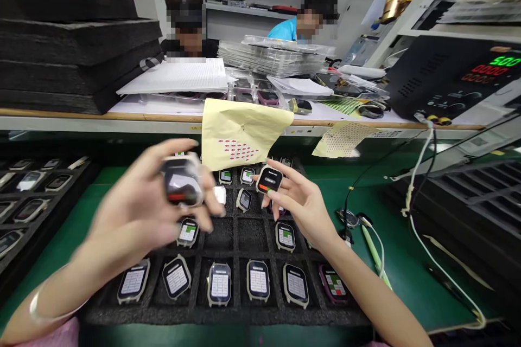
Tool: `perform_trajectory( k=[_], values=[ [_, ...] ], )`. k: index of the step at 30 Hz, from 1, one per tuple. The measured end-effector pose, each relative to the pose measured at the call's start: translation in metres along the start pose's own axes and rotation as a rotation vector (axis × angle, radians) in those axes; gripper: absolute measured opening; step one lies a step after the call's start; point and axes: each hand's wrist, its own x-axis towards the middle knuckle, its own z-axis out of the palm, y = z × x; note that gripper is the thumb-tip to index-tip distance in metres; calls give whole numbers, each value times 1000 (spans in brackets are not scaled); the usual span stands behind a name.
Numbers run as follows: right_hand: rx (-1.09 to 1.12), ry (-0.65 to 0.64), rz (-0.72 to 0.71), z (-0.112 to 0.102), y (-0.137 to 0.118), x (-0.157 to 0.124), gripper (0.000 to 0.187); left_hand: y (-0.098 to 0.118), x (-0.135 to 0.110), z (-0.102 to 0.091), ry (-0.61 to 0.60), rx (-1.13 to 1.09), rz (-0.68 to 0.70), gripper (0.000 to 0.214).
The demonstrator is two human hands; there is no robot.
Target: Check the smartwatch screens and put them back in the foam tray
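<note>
My left hand (pixel 138 200), smeared by motion, grips a smartwatch case (pixel 182 181) with a dark, glossy face, raised over the left of the black foam tray (pixel 232 314). Between the fingers and thumb of my right hand (pixel 303 200) is another strapless smartwatch (pixel 269 179), its lit screen showing a grey button and an orange bar. Below both hands, the tray's compartments hold several watch cases with lit screens, such as a pale-framed one (pixel 258 280) in the front row and a purple-framed one (pixel 334 283) at the right. Two compartments between the hands hold nothing.
Another foam tray of watches (pixel 36 195) lies at the left. Black foam trays (pixel 77 59) are stacked on the shelf above. A power supply (pixel 456 76) stands at the right, with cables hanging down. A yellow sheet (pixel 244 133) hangs from the shelf edge. Two people sit beyond.
</note>
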Motion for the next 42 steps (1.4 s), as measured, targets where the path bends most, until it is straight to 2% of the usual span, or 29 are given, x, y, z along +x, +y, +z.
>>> perform_trajectory(
  k=[2,4,8,15,19,23,26,29,32,35,42],
  values=[
    [19,-26,24,2,0,-6,56,-21,10,0,-26,6,-94,56],
    [23,-42,38,5,0,-10,55,-43,19,1,-46,37,-190,52],
    [2,-54,29,7,2,-12,50,-68,22,0,-89,95,-238,47],
    [-192,63,-12,9,3,-11,31,-74,15,0,-172,99,-198,51],
    [-239,66,-40,10,2,-11,30,-77,14,0,-178,107,-172,43],
    [-186,10,-31,9,2,-11,31,-78,16,-1,-141,126,-157,32],
    [-111,-56,3,9,2,-11,39,-79,17,-4,-131,127,-132,28],
    [-61,-105,43,9,3,-12,50,-79,17,-6,-130,108,-95,32],
    [-38,-104,57,10,4,-12,56,-80,15,-7,-156,76,-61,44],
    [-33,-95,61,10,4,-12,55,-81,14,-6,-144,84,-65,50],
    [20,-90,39,9,5,-12,39,-83,13,-6,-124,148,-64,42]
  ],
)
